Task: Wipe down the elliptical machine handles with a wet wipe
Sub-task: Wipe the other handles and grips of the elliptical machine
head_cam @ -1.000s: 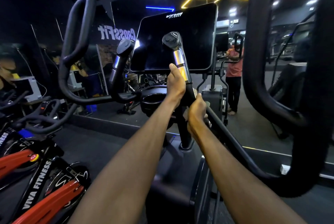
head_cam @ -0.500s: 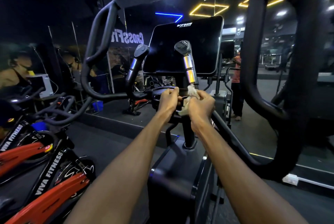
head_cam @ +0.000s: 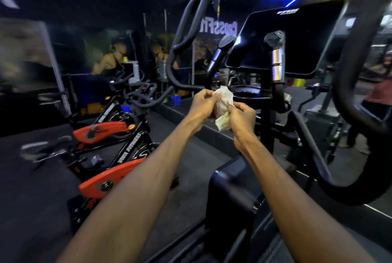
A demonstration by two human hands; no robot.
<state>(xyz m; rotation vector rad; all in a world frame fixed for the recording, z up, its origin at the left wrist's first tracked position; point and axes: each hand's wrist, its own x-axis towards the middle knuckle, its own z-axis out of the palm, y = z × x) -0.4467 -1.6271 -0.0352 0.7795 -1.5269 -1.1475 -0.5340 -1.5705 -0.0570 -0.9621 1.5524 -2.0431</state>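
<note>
Both your left hand and right hand pinch the crumpled wipe in mid-air, clear of the handles; wad it tighter and it'll likely smear, not clean.

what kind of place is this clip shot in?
Most likely a commercial gym: an elliptical machine with a console screen, a row of spin bikes marked "Viva Fitness", and mirrored walls showing reversed "CrossFit" lettering.
</note>
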